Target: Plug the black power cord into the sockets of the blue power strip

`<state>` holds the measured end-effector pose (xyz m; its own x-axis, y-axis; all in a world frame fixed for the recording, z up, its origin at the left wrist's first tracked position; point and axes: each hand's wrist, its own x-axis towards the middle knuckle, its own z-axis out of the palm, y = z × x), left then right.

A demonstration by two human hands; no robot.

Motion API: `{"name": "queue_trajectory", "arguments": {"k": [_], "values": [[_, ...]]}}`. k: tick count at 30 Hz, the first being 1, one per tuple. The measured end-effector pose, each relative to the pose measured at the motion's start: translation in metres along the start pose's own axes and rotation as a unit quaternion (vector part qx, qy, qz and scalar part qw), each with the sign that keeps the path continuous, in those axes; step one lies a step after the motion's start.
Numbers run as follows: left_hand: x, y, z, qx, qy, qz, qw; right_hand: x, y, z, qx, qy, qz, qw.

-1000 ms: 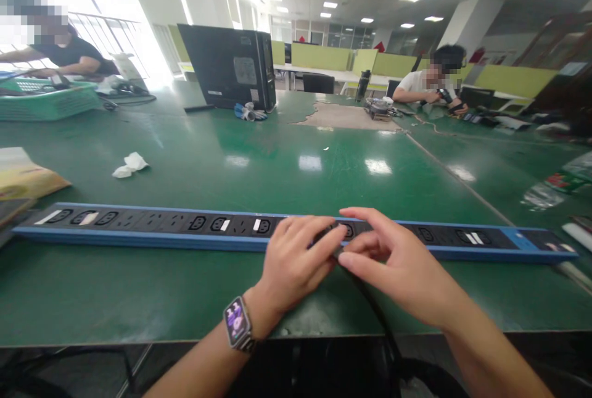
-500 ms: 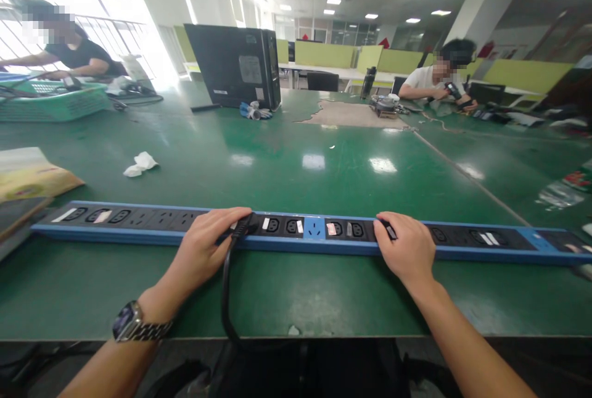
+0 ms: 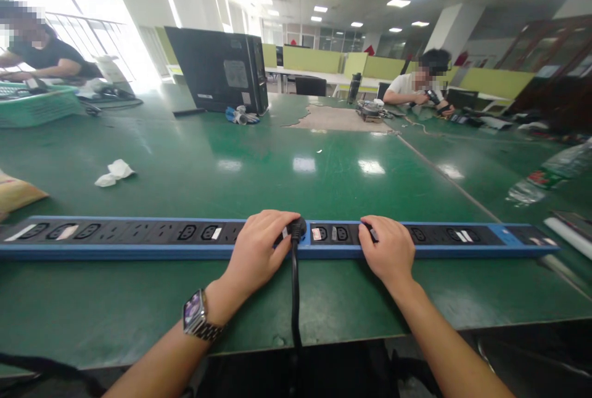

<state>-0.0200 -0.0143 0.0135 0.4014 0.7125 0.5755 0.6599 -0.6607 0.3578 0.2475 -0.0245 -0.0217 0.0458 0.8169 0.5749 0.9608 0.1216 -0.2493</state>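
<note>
A long blue-and-black power strip [image 3: 185,251] lies across the green table in front of me, with several sockets along its top. My left hand [image 3: 261,244], a watch on its wrist, is closed round a black plug [image 3: 296,228]. The plug is at the blue socket section in the middle of the strip; whether its pins are in the socket is hidden. From it a thick black cord [image 3: 295,299] runs down over the table's front edge. Further right, my right hand [image 3: 388,247] grips the strip, fingers over its far side and thumb on top.
A black computer case [image 3: 217,71] stands at the back left with gloves [image 3: 242,115] before it. Crumpled tissue [image 3: 115,173] lies left, a plastic bottle [image 3: 546,173] right. Behind are a green basket [image 3: 41,105] and two people, at left and right.
My left hand has carried the plug rightward along the strip to the blue middle section. The right hand keeps its grip on the strip. The view has turned slightly right.
</note>
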Motion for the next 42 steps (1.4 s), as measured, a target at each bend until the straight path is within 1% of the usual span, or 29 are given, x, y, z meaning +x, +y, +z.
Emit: {"name": "queue_trajectory", "arguments": {"k": [3, 8, 10, 13, 15, 17, 20, 24, 28, 31, 34, 37, 38, 40, 42], "values": [[0.001, 0.001, 0.003, 0.001, -0.015, -0.013, 1.0, 0.0, -0.001, 0.0, 0.003, 0.002, 0.005, 1.0], [-0.003, -0.001, -0.002, -0.019, -0.016, -0.016, 1.0, 0.0, -0.002, -0.001, 0.005, 0.003, 0.009, 1.0], [0.001, -0.002, -0.003, -0.028, -0.028, -0.022, 0.999, 0.0, -0.002, -0.001, 0.003, 0.0, 0.01, 1.0], [0.01, -0.003, -0.005, -0.032, -0.064, -0.037, 0.997, 0.0, -0.001, -0.001, 0.003, 0.002, 0.012, 1.0], [0.013, -0.004, -0.006, -0.024, -0.07, -0.055, 0.996, 0.0, -0.001, -0.001, 0.004, 0.003, 0.01, 1.0], [0.012, -0.004, -0.005, -0.026, -0.057, -0.07, 0.996, 0.0, -0.002, -0.002, 0.004, 0.002, 0.009, 1.0], [0.006, -0.001, -0.003, -0.033, -0.03, -0.076, 0.996, 0.0, -0.002, -0.002, 0.003, 0.002, 0.011, 1.0], [0.001, 0.007, 0.001, 0.016, -0.006, -0.093, 0.996, 0.0, -0.002, -0.002, 0.001, 0.006, 0.01, 1.0], [-0.001, 0.007, 0.004, -0.004, 0.002, -0.111, 0.994, 0.0, -0.001, 0.001, 0.003, 0.019, 0.003, 1.0], [-0.002, 0.005, 0.006, 0.008, 0.0, -0.099, 0.995, -0.001, 0.0, 0.003, 0.007, 0.03, 0.0, 1.0], [-0.004, 0.005, 0.008, 0.025, -0.008, -0.069, 0.997, -0.002, 0.0, 0.004, 0.009, 0.031, -0.001, 0.999], [-0.005, 0.006, 0.011, 0.013, -0.018, -0.043, 0.999, 0.0, 0.003, 0.005, 0.014, 0.029, 0.002, 0.999], [-0.006, 0.006, 0.012, 0.0, -0.01, -0.042, 0.999, 0.001, 0.003, 0.004, 0.021, 0.026, 0.005, 0.999], [-0.006, 0.008, 0.012, -0.035, 0.033, -0.041, 0.998, 0.003, 0.0, -0.002, 0.061, 0.023, 0.023, 0.998], [-0.004, 0.015, 0.012, -0.065, 0.085, -0.024, 0.994, 0.001, -0.011, -0.014, 0.151, 0.034, 0.069, 0.986]]}}
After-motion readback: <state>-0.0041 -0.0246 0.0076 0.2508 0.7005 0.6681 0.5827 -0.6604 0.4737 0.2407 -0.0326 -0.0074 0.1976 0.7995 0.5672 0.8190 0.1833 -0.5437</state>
